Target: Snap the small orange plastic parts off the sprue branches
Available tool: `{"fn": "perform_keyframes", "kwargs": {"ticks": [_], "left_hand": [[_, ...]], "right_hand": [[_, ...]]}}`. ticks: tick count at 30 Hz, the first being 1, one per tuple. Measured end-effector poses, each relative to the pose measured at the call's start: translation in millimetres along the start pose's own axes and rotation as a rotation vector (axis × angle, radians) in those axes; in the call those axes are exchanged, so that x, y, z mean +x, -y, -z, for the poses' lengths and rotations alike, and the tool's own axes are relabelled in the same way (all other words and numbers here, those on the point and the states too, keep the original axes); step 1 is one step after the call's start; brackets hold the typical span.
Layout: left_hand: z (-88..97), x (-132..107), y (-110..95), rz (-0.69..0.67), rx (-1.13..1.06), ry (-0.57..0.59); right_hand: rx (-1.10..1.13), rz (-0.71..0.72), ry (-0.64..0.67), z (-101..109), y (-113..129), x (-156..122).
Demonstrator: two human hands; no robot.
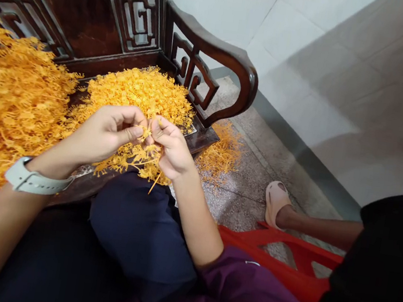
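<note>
Purple sleeve [242, 283]; yellow sprig [146, 135] between left hand [109, 132], right hand [174, 149].

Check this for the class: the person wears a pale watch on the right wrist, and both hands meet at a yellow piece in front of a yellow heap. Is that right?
Not quite: the head view shows the pale watch on the left wrist. Otherwise, the left hand and right hand do meet at a yellow piece before the yellow heap.
</note>
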State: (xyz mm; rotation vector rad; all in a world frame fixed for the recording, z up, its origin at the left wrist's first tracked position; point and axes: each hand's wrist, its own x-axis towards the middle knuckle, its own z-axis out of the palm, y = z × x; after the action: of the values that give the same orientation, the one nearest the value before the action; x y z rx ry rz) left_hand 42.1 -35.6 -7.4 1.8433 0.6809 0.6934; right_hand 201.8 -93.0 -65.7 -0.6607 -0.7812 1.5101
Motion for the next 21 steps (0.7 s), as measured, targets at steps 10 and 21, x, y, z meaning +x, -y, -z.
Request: {"fn": "perform_keyframes", "kwargs": {"ticks": [10, 21], "left_hand": [[-2.0, 6.4, 10.2, 0.109, -0.176, -0.16], [26.4, 24.6, 67.8, 0.239, 0.03, -0.549]], "right_hand": [[0.106, 0.088, -0.066, 13.2, 16.7, -2.3], [0.06, 0.044, -0.276, 35.3, 21.6, -4.2]]}}
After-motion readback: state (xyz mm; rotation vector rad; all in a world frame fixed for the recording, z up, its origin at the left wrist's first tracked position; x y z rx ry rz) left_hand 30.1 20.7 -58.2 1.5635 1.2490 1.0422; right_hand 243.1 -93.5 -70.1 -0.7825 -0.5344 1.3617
